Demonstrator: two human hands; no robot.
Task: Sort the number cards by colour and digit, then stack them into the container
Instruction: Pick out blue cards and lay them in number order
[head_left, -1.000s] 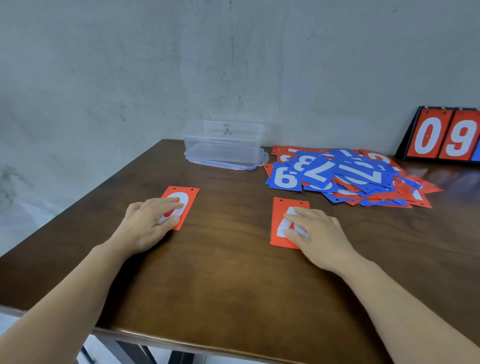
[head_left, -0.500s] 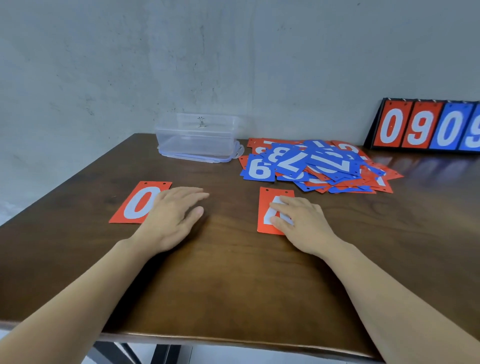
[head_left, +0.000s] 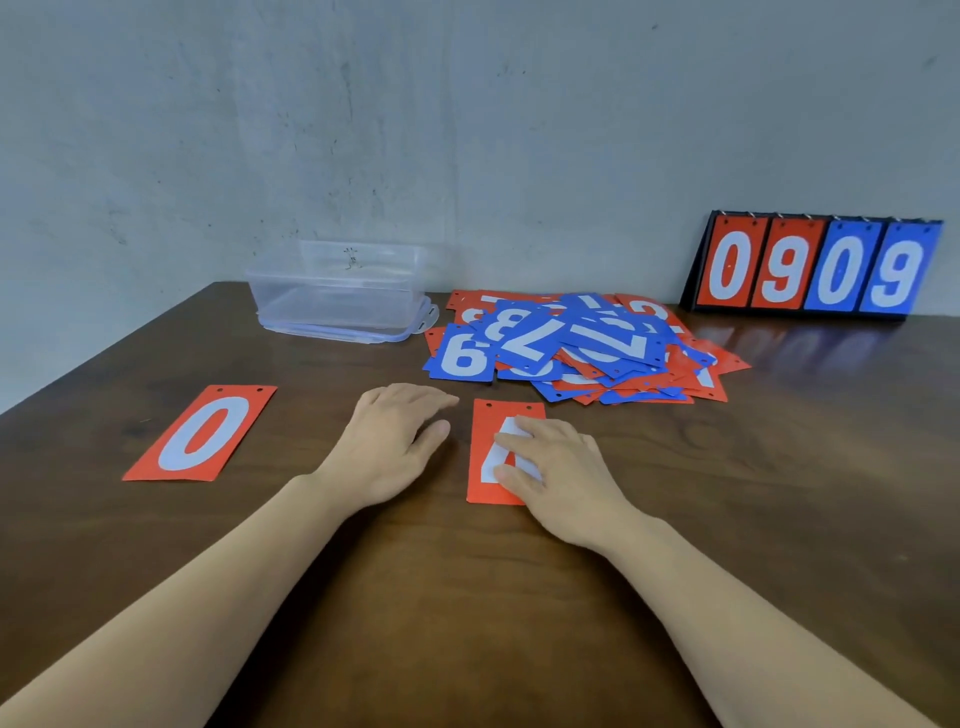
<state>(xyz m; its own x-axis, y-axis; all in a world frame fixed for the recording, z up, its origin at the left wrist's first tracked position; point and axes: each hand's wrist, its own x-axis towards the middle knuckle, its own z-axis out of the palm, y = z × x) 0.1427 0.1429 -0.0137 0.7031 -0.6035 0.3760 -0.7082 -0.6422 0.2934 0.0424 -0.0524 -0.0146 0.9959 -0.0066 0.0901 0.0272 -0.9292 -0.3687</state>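
Sorting stage: right grip (head_left: 556, 478) flat, fingers spread, pressing a red card (head_left: 480, 441); left grip (head_left: 395, 441) relaxed and empty beside it. Next I'd reach for the pile (head_left: 571, 348).

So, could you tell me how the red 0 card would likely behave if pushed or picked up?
The red 0 card lies thin and flush on the glossy table, so it will probably slide easily when pushed. Its edges look hard to pinch up. It seems light, likely semi-stiff, since it lies without curling.
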